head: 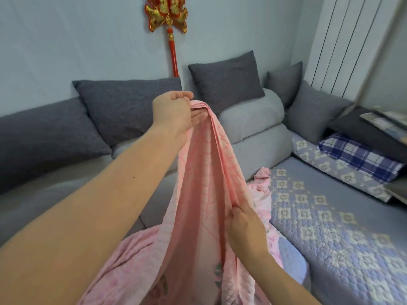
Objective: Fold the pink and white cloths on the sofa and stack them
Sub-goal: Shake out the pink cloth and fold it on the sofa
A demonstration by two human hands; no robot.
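Both hands grip the pink cloth (204,172): the left hand (176,111) pinches its gathered top edge high above the sofa (55,194), the right hand (244,227) clamps it lower and nearer, so it hangs lengthwise between them.

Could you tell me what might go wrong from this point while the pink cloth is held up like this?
The left hand holds the bunched top of the pink cloth with fairly straight fingers, so that grip could slip. The right hand pinches only one edge lower down, so the layers may fold unevenly. The trailing end lies on the sofa and could drag.
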